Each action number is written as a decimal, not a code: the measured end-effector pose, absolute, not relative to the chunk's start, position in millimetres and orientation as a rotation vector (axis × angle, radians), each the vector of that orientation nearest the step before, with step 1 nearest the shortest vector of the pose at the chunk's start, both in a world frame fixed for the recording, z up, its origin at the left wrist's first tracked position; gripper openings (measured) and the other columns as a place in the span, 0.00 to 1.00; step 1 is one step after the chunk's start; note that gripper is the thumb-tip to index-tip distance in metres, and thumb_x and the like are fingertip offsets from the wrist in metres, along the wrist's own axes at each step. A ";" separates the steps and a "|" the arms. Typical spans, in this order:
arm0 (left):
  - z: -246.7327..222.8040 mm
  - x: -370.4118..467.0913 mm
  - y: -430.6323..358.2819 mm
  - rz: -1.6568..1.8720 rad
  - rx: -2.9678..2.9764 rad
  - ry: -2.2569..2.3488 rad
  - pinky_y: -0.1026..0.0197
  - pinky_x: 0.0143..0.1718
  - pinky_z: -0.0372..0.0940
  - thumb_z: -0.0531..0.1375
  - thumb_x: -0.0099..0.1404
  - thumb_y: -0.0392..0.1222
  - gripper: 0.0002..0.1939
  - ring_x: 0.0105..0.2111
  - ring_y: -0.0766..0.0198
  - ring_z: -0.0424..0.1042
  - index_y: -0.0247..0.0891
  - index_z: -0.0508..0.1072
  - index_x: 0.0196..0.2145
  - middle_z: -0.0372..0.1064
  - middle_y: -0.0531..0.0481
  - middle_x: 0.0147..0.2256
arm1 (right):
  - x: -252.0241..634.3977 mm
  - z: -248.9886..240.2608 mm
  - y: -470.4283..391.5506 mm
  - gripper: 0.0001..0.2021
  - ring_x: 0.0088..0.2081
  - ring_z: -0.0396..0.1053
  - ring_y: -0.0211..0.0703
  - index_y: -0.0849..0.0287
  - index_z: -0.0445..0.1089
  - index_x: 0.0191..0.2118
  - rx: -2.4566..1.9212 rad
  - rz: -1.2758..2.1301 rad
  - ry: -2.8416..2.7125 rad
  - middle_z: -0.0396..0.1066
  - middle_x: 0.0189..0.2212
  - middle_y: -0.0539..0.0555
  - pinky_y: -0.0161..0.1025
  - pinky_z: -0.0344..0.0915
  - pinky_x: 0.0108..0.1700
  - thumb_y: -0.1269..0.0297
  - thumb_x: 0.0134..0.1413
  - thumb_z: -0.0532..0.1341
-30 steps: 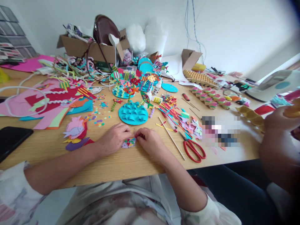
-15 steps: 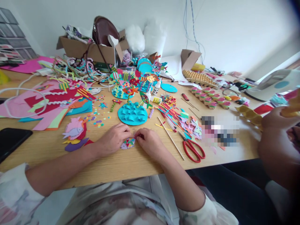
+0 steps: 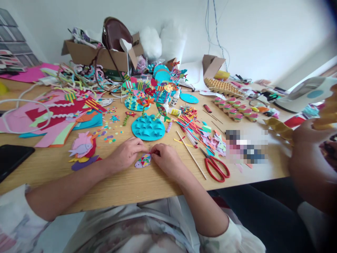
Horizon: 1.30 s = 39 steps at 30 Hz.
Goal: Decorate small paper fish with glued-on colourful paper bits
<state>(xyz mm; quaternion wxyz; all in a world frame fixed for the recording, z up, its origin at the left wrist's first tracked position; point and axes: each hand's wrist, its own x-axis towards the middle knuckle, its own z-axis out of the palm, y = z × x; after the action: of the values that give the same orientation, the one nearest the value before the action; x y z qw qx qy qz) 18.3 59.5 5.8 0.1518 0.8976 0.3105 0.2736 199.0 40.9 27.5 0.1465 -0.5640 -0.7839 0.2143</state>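
A small purple paper fish (image 3: 143, 161) covered in coloured triangles lies on the table, its head pointing left. My left hand (image 3: 128, 151) rests at its upper left, the fingertips reaching over its top edge. Against the tail end, the thumb and fingers of my right hand (image 3: 165, 157) are pinched together; whatever they hold is too small to make out. Just beyond both hands stands a turquoise scalloped base (image 3: 148, 128) with paper fish on twisted stems. Red-handled scissors (image 3: 217, 168) and a thin wooden stick (image 3: 191, 155) lie to the right.
Stacked paper fish (image 3: 82, 146) and a black phone (image 3: 14, 160) lie left. Glue bottles (image 3: 174, 98), paper strips and scraps are spread beyond my right hand. A co-worker's hand (image 3: 306, 137) holds yellow-brown material at the right. A cardboard box (image 3: 110, 59) stands behind.
My left fingertips have drawn slightly back from the fish's upper edge, uncovering a little more of it. My right hand stays pinched at the tail. The whole view has shifted slightly.
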 end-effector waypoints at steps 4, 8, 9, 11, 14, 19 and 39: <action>6.4 18.5 59.3 0.784 2.591 0.892 0.61 0.37 0.62 0.46 0.59 0.26 0.19 0.35 0.62 0.64 0.36 0.74 0.37 0.66 0.47 0.32 | 198.5 28.7 40.6 0.10 0.33 0.68 0.40 0.60 0.73 0.34 -1.614 0.612 -2.263 0.74 0.32 0.55 0.33 0.58 0.34 0.73 0.48 0.55; 7.0 19.2 58.8 0.770 2.603 0.893 0.60 0.38 0.62 0.47 0.58 0.26 0.18 0.36 0.62 0.65 0.36 0.74 0.36 0.66 0.47 0.32 | 198.8 27.2 41.4 0.09 0.32 0.67 0.40 0.60 0.73 0.32 -1.602 0.630 -2.232 0.74 0.31 0.55 0.33 0.57 0.33 0.71 0.48 0.55; 7.1 19.2 58.8 0.764 2.606 0.894 0.60 0.38 0.62 0.47 0.59 0.26 0.18 0.36 0.62 0.65 0.36 0.74 0.36 0.67 0.47 0.32 | 199.2 26.5 41.9 0.09 0.31 0.67 0.39 0.60 0.73 0.32 -1.607 0.648 -2.211 0.74 0.30 0.54 0.33 0.57 0.33 0.71 0.48 0.55; 6.8 19.1 58.7 0.750 2.614 0.892 0.60 0.38 0.63 0.47 0.59 0.26 0.18 0.36 0.62 0.65 0.36 0.74 0.36 0.67 0.47 0.32 | 200.3 24.8 43.0 0.09 0.30 0.67 0.39 0.60 0.73 0.31 -1.616 0.683 -2.162 0.74 0.29 0.53 0.32 0.57 0.32 0.72 0.47 0.55; 6.0 18.8 59.1 0.731 2.635 0.886 0.60 0.38 0.63 0.47 0.58 0.26 0.18 0.36 0.62 0.65 0.35 0.74 0.36 0.67 0.46 0.32 | 202.3 21.8 44.7 0.09 0.28 0.66 0.38 0.60 0.72 0.30 -1.605 0.727 -2.104 0.73 0.26 0.52 0.32 0.56 0.29 0.73 0.46 0.55; 6.1 18.8 59.6 0.739 2.633 0.881 0.60 0.39 0.63 0.46 0.57 0.24 0.20 0.37 0.62 0.65 0.36 0.74 0.37 0.67 0.46 0.33 | 203.5 18.7 45.4 0.08 0.24 0.63 0.35 0.59 0.71 0.31 -1.595 0.747 -2.047 0.71 0.24 0.49 0.31 0.55 0.27 0.73 0.46 0.56; 8.6 16.0 46.9 0.679 2.794 0.929 0.58 0.40 0.60 0.48 0.62 0.27 0.14 0.38 0.60 0.62 0.34 0.72 0.37 0.66 0.45 0.35 | 208.5 24.9 40.1 0.10 0.32 0.66 0.37 0.61 0.71 0.34 -1.510 0.648 -2.181 0.71 0.30 0.53 0.32 0.58 0.35 0.76 0.47 0.55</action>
<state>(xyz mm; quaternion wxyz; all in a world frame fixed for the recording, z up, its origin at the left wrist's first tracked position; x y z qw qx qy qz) 16.0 46.9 8.6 0.0599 0.9230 0.3070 0.2241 208.5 40.1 24.9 0.2039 -0.5415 -0.7819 0.2322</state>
